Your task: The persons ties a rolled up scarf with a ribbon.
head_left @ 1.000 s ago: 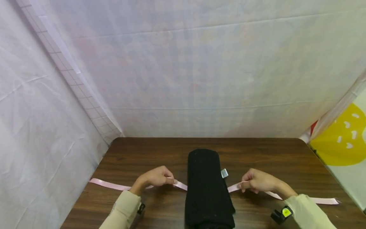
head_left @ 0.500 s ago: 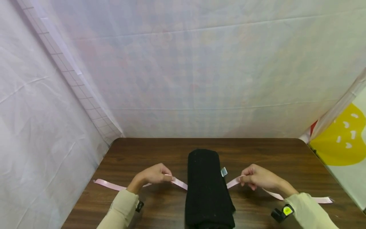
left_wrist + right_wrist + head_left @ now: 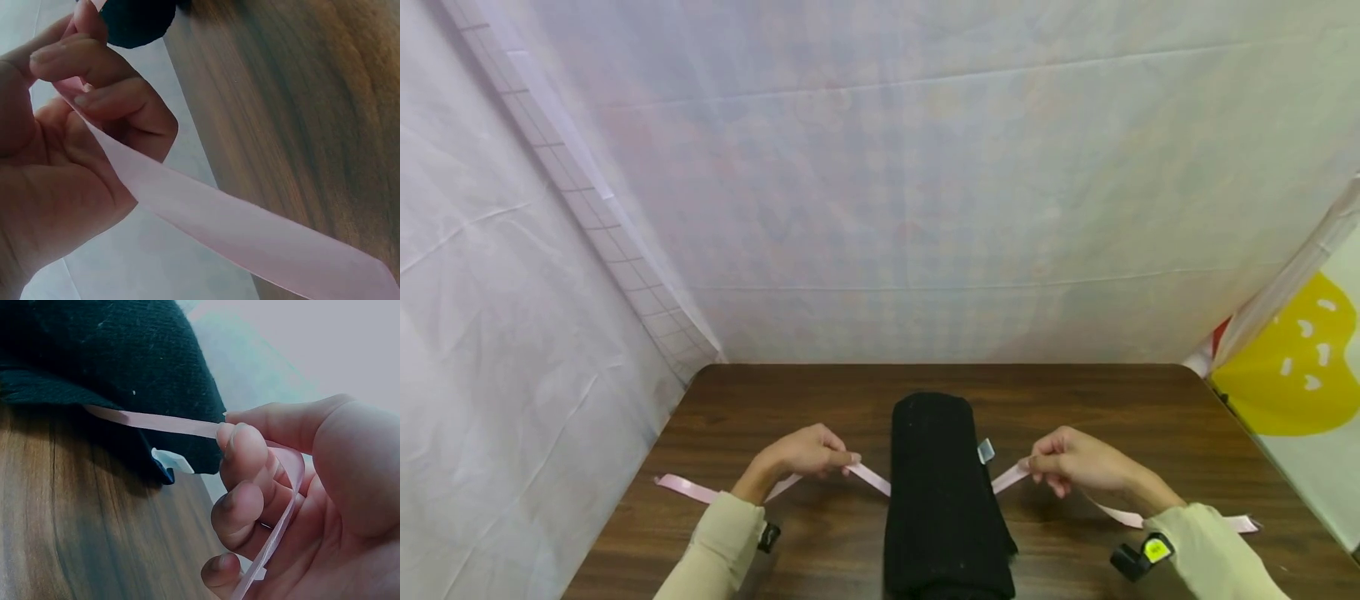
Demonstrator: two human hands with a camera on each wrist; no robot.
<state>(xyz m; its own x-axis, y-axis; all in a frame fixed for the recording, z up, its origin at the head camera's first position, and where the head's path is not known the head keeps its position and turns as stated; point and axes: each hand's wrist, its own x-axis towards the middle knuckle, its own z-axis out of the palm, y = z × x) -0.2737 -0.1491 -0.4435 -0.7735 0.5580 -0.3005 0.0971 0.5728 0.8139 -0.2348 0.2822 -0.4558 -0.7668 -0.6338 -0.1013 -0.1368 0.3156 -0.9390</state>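
Note:
A rolled black knit cloth (image 3: pixel 942 500) lies lengthwise on the table, a small white tag (image 3: pixel 986 451) sticking out on its right side. Under it runs a pink ribbon (image 3: pixel 871 478), coming out on both sides. My left hand (image 3: pixel 803 452) pinches the ribbon left of the roll, and the loose tail trails back past the wrist. On the other side my right hand (image 3: pixel 1078 461) pinches it between thumb and forefinger; in the right wrist view the ribbon (image 3: pixel 169 424) slants from under the cloth and its tail crosses the palm. The part beneath the roll is hidden.
The brown wooden table (image 3: pixel 820 392) carries the roll and both ribbon tails. White sheeting (image 3: pixel 880 208) hangs behind it and on the left. Beyond the right edge is a yellow patterned area (image 3: pixel 1292 358).
Both hands have risen slightly from the table, still pinching the ribbon. The outer ribbon ends have slid inward on both sides. The roll stays in place.

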